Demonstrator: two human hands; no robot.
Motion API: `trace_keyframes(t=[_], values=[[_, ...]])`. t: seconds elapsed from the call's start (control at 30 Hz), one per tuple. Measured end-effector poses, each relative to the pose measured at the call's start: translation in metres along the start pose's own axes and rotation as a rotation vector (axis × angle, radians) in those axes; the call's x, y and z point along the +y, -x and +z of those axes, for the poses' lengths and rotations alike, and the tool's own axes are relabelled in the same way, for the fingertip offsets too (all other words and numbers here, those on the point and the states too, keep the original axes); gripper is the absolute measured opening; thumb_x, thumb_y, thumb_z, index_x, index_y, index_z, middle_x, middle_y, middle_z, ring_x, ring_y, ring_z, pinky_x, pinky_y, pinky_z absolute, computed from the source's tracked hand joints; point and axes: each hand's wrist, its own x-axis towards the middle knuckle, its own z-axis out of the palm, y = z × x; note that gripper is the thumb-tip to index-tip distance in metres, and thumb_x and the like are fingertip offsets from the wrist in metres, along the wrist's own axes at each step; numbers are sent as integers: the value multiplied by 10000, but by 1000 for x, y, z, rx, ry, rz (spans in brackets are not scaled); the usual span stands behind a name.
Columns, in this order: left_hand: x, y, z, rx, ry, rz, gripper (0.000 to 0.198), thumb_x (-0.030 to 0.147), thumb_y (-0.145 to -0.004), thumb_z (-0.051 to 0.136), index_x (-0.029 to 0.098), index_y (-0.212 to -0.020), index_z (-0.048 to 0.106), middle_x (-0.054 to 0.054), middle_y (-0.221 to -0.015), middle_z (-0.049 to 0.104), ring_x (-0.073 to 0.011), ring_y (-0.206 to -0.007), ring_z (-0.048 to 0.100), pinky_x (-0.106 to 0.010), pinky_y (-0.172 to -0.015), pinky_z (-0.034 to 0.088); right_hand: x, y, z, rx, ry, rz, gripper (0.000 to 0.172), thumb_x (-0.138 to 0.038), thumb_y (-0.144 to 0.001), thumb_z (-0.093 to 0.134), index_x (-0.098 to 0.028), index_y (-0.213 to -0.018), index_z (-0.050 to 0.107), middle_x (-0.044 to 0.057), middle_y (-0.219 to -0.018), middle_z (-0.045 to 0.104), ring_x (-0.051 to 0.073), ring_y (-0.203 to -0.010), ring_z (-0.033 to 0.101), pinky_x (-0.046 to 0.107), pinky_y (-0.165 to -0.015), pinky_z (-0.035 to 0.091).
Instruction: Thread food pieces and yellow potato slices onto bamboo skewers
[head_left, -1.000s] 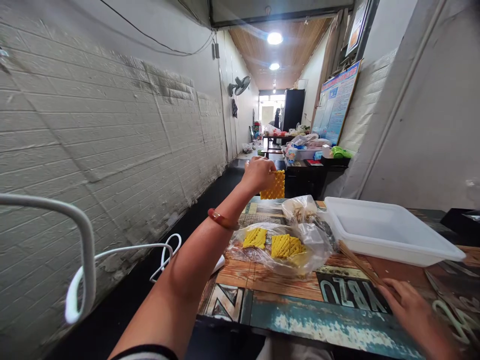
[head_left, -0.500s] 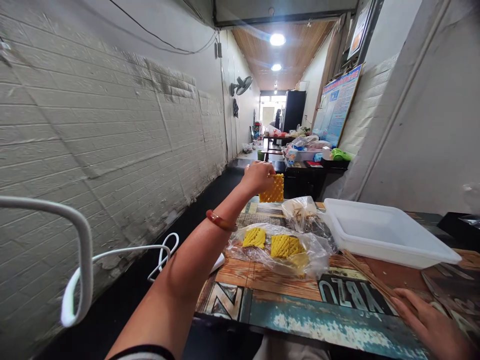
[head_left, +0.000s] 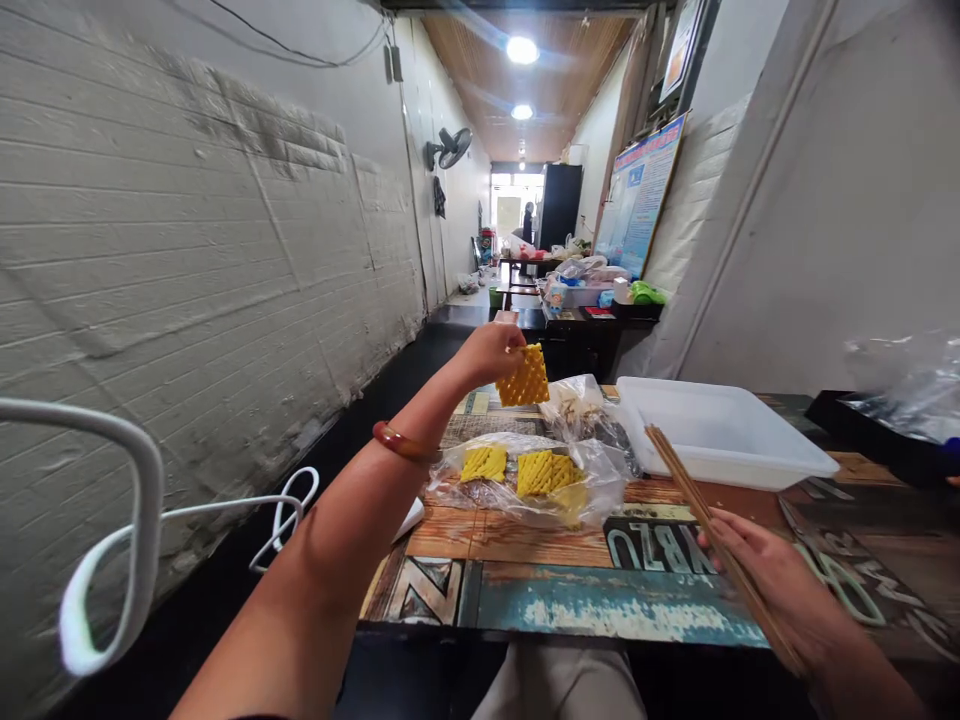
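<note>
My left hand (head_left: 491, 350) is stretched out over the far side of the table, its fingers closed on a yellow, square, lattice-cut piece of food (head_left: 525, 377) held up by one edge. Below it, more yellow lattice pieces (head_left: 550, 473) lie on a clear plastic bag (head_left: 480, 503). My right hand (head_left: 776, 570) is wrapped round a bundle of thin wooden skewers (head_left: 694, 500), tilted with their far ends up and to the left. Near that hand, green-handled scissors (head_left: 847, 590) rest on the table.
A white plastic tub (head_left: 720, 465) stands at the table's right rear, beside a bag of pale pieces (head_left: 581, 405). A black tray with clear plastic (head_left: 907, 400) is at the far right. A white cable (head_left: 225, 512) loops on the left. Another person stands far back.
My right hand has lifted the skewers and moved left into fuller view. My left hand still holds the yellow piece, slightly turned. The whole view has shifted.
</note>
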Motion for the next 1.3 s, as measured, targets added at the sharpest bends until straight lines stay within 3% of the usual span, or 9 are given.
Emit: trace_keyframes(t=[0.1, 0.2, 0.47, 0.77, 0.93, 1.07, 1.2, 1.3], values=[[-5, 1, 7, -20, 78, -10, 169, 123, -653, 545, 134, -761, 675, -31, -709, 648, -145, -672, 554, -253, -642, 426, -21, 3, 16, -130, -159, 22, 399, -497, -714, 675, -184, -961, 660, 21, -726, 652, 123, -542, 545, 237, -521, 463], [-9, 3, 14, -35, 143, -19, 181, 101, -648, 527, 131, -761, 666, -30, -688, 633, -143, -652, 544, -257, -625, 424, -34, 7, 29, -179, -233, 0, 378, -484, -752, 653, -180, -976, 642, 19, -751, 633, 121, -578, 539, 235, -555, 459], [2, 11, 14, -70, 260, 10, 331, 7, -629, 436, 138, -849, 646, -30, -732, 633, -124, -678, 554, -248, -645, 423, -62, 9, 56, -271, -221, -47, 427, -546, -784, 595, -189, -1018, 597, 20, -775, 598, 122, -580, 526, 229, -519, 430], [3, 15, 15, -113, 252, 49, 371, -10, -639, 413, 162, -901, 611, 11, -712, 571, -108, -651, 498, -232, -604, 369, -72, 5, 57, -321, -223, -51, 363, -521, -801, 608, -203, -975, 588, 4, -807, 598, 120, -613, 527, 235, -550, 417], [5, 12, 16, -113, 244, 64, 300, -38, -607, 407, 151, -756, 585, 30, -649, 516, -100, -612, 437, -226, -561, 316, -84, 3, 61, -329, -254, -73, 326, -507, -796, 625, -216, -942, 600, -6, -809, 612, 107, -607, 527, 225, -555, 425], [8, 12, 18, -198, 282, 48, 307, -41, -615, 379, 137, -640, 628, 4, -667, 564, -107, -638, 489, -241, -610, 365, -88, 3, 68, -338, -258, -82, 349, -515, -793, 625, -222, -980, 591, 3, -829, 630, 114, -609, 545, 228, -550, 441], [16, 17, 18, -191, 264, 127, 323, -2, -651, 433, 148, -698, 715, -34, -782, 619, -123, -715, 545, -258, -701, 412, -83, 1, 76, -313, -185, -175, 372, -514, -822, 587, -204, -1025, 557, 12, -814, 628, 127, -636, 567, 253, -628, 470], [23, 21, 17, -206, 261, 181, 229, 91, -720, 496, 146, -697, 718, -41, -753, 614, -126, -694, 545, -260, -687, 418, -74, -2, 81, -302, -97, -229, 361, -498, -855, 543, -208, -1069, 521, 19, -851, 631, 138, -675, 584, 274, -683, 475]])
